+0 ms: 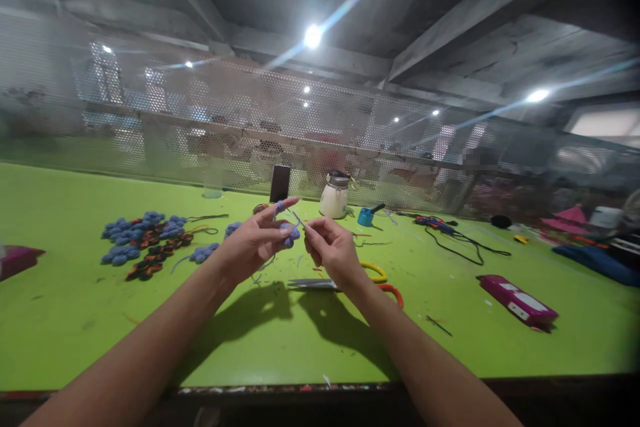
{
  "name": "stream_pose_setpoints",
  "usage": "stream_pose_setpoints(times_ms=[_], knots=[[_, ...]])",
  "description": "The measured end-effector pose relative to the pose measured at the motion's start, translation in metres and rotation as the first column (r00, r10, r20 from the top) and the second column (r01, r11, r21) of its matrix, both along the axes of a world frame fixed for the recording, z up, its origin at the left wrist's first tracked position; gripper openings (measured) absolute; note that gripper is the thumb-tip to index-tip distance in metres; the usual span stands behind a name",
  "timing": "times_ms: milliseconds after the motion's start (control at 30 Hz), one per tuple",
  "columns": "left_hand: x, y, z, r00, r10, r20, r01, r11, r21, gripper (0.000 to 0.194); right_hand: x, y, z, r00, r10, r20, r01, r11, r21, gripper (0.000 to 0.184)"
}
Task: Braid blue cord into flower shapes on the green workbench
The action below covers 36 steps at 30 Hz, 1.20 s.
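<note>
Between thumb and fingers, my left hand pinches a small blue-purple crochet piece. Yarn of the same colour loops round its raised index finger. My right hand is closed on a thin crochet hook, whose tip meets the yarn at the piece; most of the hook is hidden by the fingers. Scissors with yellow and red handles lie beneath my right hand. To the left lie several blue crocheted flowers and several dark orange-and-black ones.
A white jar, a blue pot and a dark upright phone-like slab stand at the back. Cords and a magenta box lie to the right. A perforated metal screen runs behind the green table.
</note>
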<state>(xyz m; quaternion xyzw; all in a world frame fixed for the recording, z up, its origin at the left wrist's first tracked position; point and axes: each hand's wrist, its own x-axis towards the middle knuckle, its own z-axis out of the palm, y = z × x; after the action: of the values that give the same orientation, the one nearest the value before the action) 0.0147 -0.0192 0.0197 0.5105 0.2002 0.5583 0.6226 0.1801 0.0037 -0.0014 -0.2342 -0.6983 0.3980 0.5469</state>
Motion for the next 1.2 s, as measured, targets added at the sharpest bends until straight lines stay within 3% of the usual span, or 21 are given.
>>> stream_pose_setpoints(times_ms=[67,133,200,233,300,367,433,533,633,833,1067,1200], knots=[[-0.004,-0.001,0.004,0.997,-0.018,0.070,0.022,0.999,-0.045,0.057,0.004,0.000,0.001,0.984,-0.143,0.110,0.117,0.969,0.217,0.015],[-0.008,-0.002,0.007,0.992,-0.023,0.126,0.031,0.997,-0.069,0.053,0.009,-0.002,0.003,0.948,-0.269,0.170,0.179,0.893,0.414,0.013],[-0.011,-0.002,0.009,0.987,-0.014,0.160,0.028,0.996,-0.089,0.047,0.013,-0.005,0.008,0.928,-0.320,0.193,0.183,0.840,0.511,0.011],[-0.012,-0.001,0.009,0.986,-0.006,0.169,0.023,0.995,-0.096,0.044,0.014,-0.006,0.009,0.929,-0.315,0.197,0.176,0.840,0.513,0.011],[-0.013,0.000,0.008,0.986,0.000,0.167,0.017,0.995,-0.101,0.042,0.014,-0.009,0.012,0.954,-0.237,0.182,0.142,0.897,0.420,0.013],[-0.012,0.002,0.006,0.993,-0.008,0.122,0.021,0.994,-0.103,0.040,0.012,-0.010,0.012,0.987,-0.092,0.135,0.059,0.971,0.232,0.015],[-0.010,0.003,0.003,0.999,-0.025,0.036,0.030,0.993,-0.118,0.037,0.009,-0.010,0.011,0.997,0.043,0.062,-0.046,0.998,0.047,0.017],[-0.007,0.004,0.000,0.995,-0.058,-0.082,0.048,0.991,-0.124,0.035,0.007,-0.007,0.009,0.993,0.115,-0.008,-0.116,0.990,-0.075,0.019],[-0.006,0.002,-0.001,0.986,-0.057,-0.154,0.048,0.997,-0.062,0.049,0.007,-0.002,0.008,0.993,0.114,0.028,-0.111,0.988,-0.105,0.020],[-0.002,0.003,-0.003,0.937,0.105,-0.334,-0.047,0.983,0.176,0.056,0.006,0.002,0.007,0.996,0.075,0.043,-0.063,0.969,-0.238,0.026],[0.006,0.002,-0.004,0.914,0.228,-0.335,-0.139,0.953,0.271,0.045,0.000,0.002,0.004,0.976,0.161,-0.148,-0.209,0.883,-0.420,0.032],[0.009,-0.001,-0.004,0.953,0.199,-0.226,-0.151,0.965,0.216,0.039,-0.006,-0.002,0.002,0.952,0.144,-0.272,-0.248,0.881,-0.403,0.030]])
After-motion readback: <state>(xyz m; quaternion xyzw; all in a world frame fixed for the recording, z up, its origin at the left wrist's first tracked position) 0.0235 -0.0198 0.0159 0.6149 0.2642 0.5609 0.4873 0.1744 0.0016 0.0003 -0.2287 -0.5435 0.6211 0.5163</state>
